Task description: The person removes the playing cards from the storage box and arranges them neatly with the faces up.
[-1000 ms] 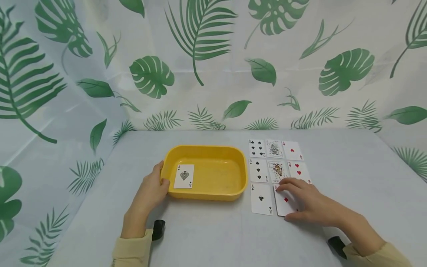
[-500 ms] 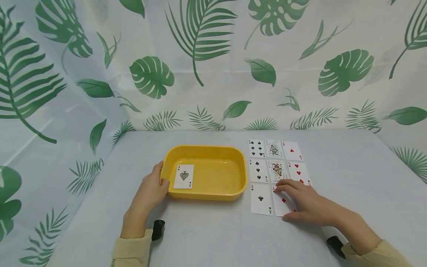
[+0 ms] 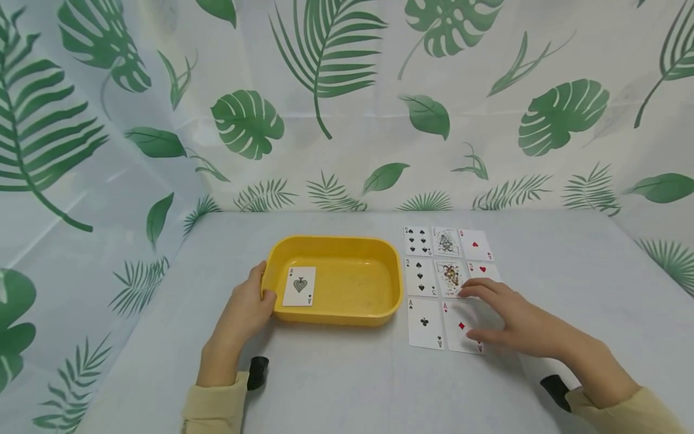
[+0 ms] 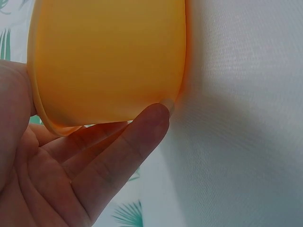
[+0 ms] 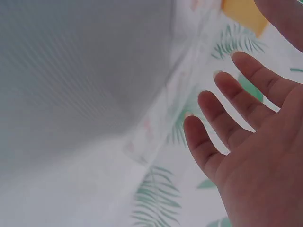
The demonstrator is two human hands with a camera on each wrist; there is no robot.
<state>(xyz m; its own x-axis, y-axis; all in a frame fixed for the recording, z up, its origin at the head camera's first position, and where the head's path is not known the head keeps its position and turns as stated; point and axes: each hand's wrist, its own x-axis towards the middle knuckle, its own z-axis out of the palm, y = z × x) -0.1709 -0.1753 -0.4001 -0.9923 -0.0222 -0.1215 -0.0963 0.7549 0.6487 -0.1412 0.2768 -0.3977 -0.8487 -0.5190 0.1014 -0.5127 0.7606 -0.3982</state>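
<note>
In the head view, my left hand (image 3: pixel 245 308) grips the left end of a yellow plastic tray (image 3: pixel 355 313). Its thumb is at the rim, and in the left wrist view the fingers (image 4: pixel 137 142) lie against the outer wall. An ace of spades (image 3: pixel 299 286) lies face up inside the tray's left part. My right hand (image 3: pixel 520 319) hovers over the ace of diamonds (image 3: pixel 458 325), fingers spread and holding nothing. That card lies flat beside the ace of clubs (image 3: pixel 425 323). The right hand partly covers the three of hearts (image 3: pixel 479 270).
Beyond the aces lie a three of spades (image 3: pixel 420 277), a colored joker (image 3: pixel 450 277), a six of spades (image 3: pixel 417 241), a black-and-white joker (image 3: pixel 446 242) and an ace of hearts (image 3: pixel 475 245). A leaf-print sheet (image 3: pixel 347 150) hangs behind the white-covered table (image 3: pixel 336 380).
The ace of diamonds shifted slightly left, into line beside the ace of clubs. My right hand then let go of it and lifted up and rightward. The left hand and tray stayed still.
</note>
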